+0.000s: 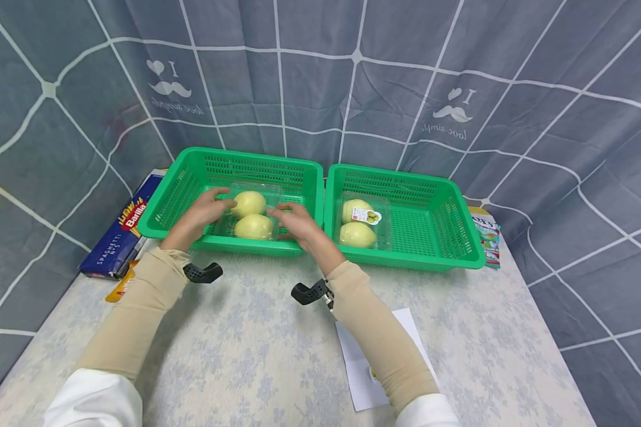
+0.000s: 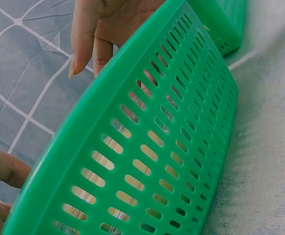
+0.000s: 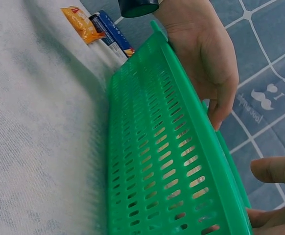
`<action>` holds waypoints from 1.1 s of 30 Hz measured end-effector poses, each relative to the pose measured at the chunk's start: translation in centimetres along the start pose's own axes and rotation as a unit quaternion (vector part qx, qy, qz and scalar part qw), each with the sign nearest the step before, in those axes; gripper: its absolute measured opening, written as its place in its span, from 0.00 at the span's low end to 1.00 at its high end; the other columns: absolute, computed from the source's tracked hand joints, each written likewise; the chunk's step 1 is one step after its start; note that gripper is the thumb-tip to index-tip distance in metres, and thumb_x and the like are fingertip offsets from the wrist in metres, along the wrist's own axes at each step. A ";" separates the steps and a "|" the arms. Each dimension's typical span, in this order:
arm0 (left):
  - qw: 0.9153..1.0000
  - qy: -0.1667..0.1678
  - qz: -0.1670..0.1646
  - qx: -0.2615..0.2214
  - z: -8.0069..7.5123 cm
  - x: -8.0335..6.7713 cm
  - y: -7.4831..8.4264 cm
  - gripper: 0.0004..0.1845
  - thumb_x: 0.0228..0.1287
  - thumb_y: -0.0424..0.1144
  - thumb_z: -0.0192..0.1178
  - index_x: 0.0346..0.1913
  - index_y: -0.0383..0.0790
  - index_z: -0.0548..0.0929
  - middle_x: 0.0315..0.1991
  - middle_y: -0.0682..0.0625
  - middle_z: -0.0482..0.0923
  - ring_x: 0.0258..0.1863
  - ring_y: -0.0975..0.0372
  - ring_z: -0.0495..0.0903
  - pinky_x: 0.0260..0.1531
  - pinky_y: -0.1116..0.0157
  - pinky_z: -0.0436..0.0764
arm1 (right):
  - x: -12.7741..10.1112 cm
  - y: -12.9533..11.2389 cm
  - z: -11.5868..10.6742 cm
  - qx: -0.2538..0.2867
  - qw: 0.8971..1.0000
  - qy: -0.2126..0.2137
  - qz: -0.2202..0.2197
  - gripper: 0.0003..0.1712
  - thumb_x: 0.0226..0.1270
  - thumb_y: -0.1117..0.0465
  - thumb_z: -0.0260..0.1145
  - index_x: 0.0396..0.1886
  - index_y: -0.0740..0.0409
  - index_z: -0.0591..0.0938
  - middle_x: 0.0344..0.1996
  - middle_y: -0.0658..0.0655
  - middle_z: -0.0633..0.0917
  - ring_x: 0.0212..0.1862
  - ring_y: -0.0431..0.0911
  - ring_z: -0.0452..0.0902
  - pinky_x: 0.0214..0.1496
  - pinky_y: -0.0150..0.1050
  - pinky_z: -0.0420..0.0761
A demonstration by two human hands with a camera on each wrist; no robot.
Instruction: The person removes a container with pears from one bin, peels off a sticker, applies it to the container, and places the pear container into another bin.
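pear pack [image 1: 252, 216] sits in the left basket [image 1: 177, 190], near the front wall, two pale pears under a clear lid. both hands are on it: left hand [image 1: 205, 207] on the pack's left end, fingers curved over the lid near the far pear; right hand [image 1: 294, 218] on the right end, fingers reaching across the top edge. looks like a two-sided clamp with fingers partly curled, but can't tell how firm the hold is or whether the pack is off the basket floor. wrist views show mostly the basket's slotted wall and fingertips above the rim, not the contact.

to handle it well, my read: press on the rigid tray edges, not the lid centre, so the thin plastic doesn't buckle or pop open. keep it level, both ends moving together, and clear the front rim before any sideways move.

right basket [image 1: 459, 237] just beside the left one, holds a second pack [image 1: 359, 222] with a label. spaghetti box [image 1: 120, 234] left of the baskets, paper sheet [image 1: 360, 362] on the table [image 1: 246, 356] under the right forearm.
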State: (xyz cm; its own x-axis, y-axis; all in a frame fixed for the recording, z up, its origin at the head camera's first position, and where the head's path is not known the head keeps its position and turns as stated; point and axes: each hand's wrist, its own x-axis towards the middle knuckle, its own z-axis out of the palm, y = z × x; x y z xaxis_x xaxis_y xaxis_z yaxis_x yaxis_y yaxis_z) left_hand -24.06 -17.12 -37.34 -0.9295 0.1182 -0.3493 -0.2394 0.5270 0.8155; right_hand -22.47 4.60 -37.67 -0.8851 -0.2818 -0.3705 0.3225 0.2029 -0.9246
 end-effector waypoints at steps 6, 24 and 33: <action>1.000 0.006 0.005 0.005 0.0 -0.1 0.0 0.36 0.79 0.45 0.44 0.82 0.41 0.44 0.79 0.32 0.51 0.55 0.49 0.70 0.53 0.55 0.73 | -0.2 -0.1 0.0 0.002 1.000 0.006 -0.003 0.33 0.78 0.54 0.58 0.75 0.63 0.64 0.74 0.60 0.65 0.71 0.58 0.67 0.66 0.49 0.79; 0.997 0.042 0.050 -0.045 0.2 -0.1 -0.4 0.34 0.77 0.33 0.46 0.81 0.41 0.48 0.78 0.30 0.49 0.77 0.38 0.54 0.71 0.40 0.65 | -0.2 0.0 -0.1 0.015 1.000 0.009 -0.016 0.30 0.78 0.54 0.58 0.74 0.60 0.66 0.70 0.62 0.72 0.70 0.58 0.70 0.70 0.50 0.76; 0.992 0.075 0.071 -0.072 0.3 -0.3 -0.4 0.33 0.75 0.30 0.47 0.80 0.41 0.54 0.78 0.31 0.50 0.77 0.38 0.54 0.71 0.37 0.63 | -0.6 -0.6 -0.1 0.017 1.000 0.005 -0.026 0.33 0.77 0.53 0.59 0.76 0.59 0.63 0.72 0.63 0.70 0.70 0.58 0.70 0.71 0.52 0.75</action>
State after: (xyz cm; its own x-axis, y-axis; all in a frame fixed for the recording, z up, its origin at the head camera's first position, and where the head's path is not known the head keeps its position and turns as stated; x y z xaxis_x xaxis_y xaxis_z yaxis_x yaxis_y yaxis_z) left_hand -23.56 -17.13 -37.71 -0.9854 0.0509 -0.1623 -0.1303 0.3874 0.9127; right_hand -22.12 4.71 -36.88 -0.9042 -0.2807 -0.3220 0.2878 0.1566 -0.9448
